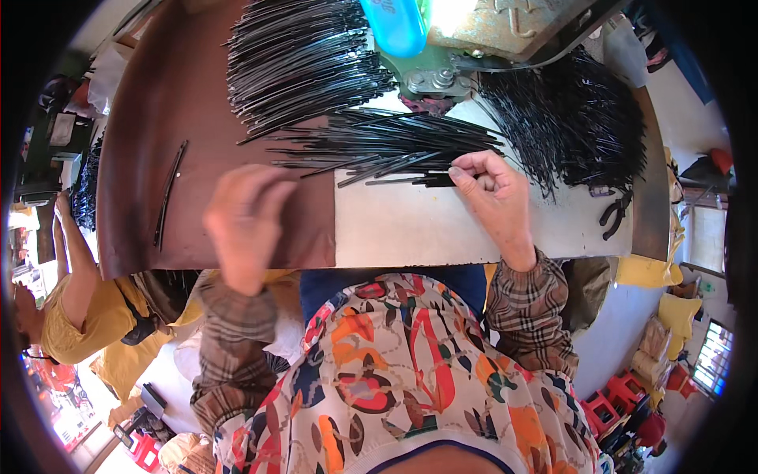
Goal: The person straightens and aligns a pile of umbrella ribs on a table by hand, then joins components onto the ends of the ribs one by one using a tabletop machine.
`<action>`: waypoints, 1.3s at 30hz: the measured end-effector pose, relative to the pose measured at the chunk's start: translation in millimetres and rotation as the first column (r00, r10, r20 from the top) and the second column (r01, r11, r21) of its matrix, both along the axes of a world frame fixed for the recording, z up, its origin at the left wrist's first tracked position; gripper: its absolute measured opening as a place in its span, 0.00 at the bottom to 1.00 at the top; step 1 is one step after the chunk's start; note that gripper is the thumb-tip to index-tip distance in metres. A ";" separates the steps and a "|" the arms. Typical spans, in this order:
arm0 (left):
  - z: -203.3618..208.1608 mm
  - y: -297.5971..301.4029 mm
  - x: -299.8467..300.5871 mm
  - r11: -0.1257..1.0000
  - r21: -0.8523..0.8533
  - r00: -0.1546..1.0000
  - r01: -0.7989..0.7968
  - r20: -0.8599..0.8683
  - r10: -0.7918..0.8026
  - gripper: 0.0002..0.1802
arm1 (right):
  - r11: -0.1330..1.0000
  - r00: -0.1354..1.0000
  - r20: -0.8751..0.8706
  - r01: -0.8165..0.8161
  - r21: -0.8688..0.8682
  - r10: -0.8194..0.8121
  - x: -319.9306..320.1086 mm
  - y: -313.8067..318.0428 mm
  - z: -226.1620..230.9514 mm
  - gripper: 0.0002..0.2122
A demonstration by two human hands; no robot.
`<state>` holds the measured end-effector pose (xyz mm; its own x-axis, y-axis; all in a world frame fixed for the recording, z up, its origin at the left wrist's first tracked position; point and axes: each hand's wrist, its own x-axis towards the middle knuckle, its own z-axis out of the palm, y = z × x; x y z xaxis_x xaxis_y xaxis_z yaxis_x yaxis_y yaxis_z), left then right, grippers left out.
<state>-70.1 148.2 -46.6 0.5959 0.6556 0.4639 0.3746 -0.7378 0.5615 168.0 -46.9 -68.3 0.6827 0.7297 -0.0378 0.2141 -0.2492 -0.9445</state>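
My right hand point(496, 193) is at the near edge of a loose heap of thin black rods point(395, 138). Its thumb and fingers are pinched together at the end of a black rod point(430, 181) that lies low in the heap. My left hand point(249, 221) is over the brown part of the tabletop, smeared by motion, so I cannot make out its fingers or anything in them. A single dark rod point(168, 193) lies apart to the left of it.
A neatly layered stack of black rods point(304, 63) stands at the back left, and a tangled pile point(580, 118) at the right. A metal machine point(505, 28) with a blue part point(395, 28) overhangs the back. Dark-handled pliers point(616, 213) lie right. Another person point(87, 316) works at left.
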 end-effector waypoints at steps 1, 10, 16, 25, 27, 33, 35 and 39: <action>-4.5 -17.1 16.1 0.993 -0.108 0.998 0.050 0.053 -0.044 0.07 | 1.000 1.000 0.028 0.003 0.008 -0.003 -1.7 -0.5 -0.3 0.05; -17.3 -48.9 77.8 0.938 0.025 0.937 0.346 -0.069 -0.344 0.09 | 0.979 0.981 -0.038 0.194 0.057 -0.192 12.3 -39.6 4.9 0.06; -8.0 -45.4 74.1 0.964 0.011 0.961 0.267 -0.073 -0.266 0.08 | 0.923 0.903 0.192 0.378 0.072 -0.385 39.6 -52.9 10.7 0.05; 10.1 -43.7 90.1 0.386 -0.832 0.917 0.398 0.344 -0.202 0.06 | 0.946 0.719 0.673 0.313 -0.090 -0.173 72.6 -19.8 5.2 0.06; 10.9 -44.5 89.8 0.339 -0.849 0.913 0.406 0.364 -0.183 0.06 | 0.945 0.730 0.658 0.316 -0.087 -0.184 74.5 -19.0 6.7 0.05; 10.4 -42.0 87.5 0.184 -0.879 0.898 0.441 0.432 -0.087 0.07 | 0.951 0.787 0.556 0.308 0.025 -0.269 79.5 -28.2 7.4 0.03; 13.3 -40.7 84.4 0.127 -0.866 0.874 0.484 0.486 -0.015 0.07 | 0.935 0.781 0.526 0.344 0.088 -0.337 77.8 -30.0 16.6 0.03; 13.0 -36.9 78.4 0.199 -0.797 0.817 0.570 0.576 -0.032 0.06 | 0.929 0.811 0.453 0.334 0.161 -0.371 72.2 -38.5 30.3 0.03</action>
